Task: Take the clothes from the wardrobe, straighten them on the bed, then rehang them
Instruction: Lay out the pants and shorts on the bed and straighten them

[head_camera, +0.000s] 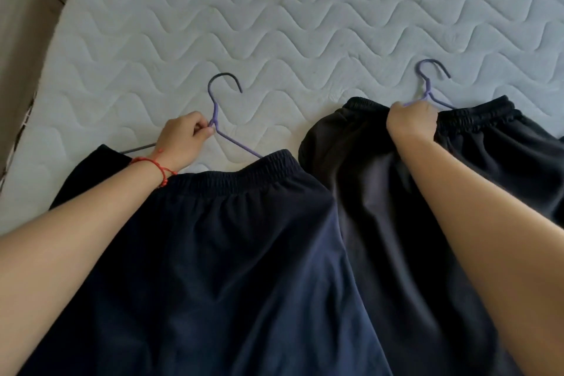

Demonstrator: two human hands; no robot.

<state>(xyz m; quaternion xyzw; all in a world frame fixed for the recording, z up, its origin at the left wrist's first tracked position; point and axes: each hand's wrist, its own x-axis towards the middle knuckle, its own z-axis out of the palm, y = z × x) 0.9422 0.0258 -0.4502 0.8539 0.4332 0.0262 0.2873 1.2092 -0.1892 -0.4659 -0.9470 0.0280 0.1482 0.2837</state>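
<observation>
Left hand (183, 143) pinching the purple wire hanger (217, 119) neck of navy elastic-waist trousers (232, 253), right hand (412, 123) fisted on second purple hanger (427, 82) above dark grey trousers (381, 192), both flat on quilted white mattress (305, 24)

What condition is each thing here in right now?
Navy garment: flat on bed, hanger inside.
Dark grey garment: flat on bed, hanger inside.
Left hanger: neck pinched by left hand.
Right hanger: gripped by right hand.
Mattress: bare, quilted.
</observation>
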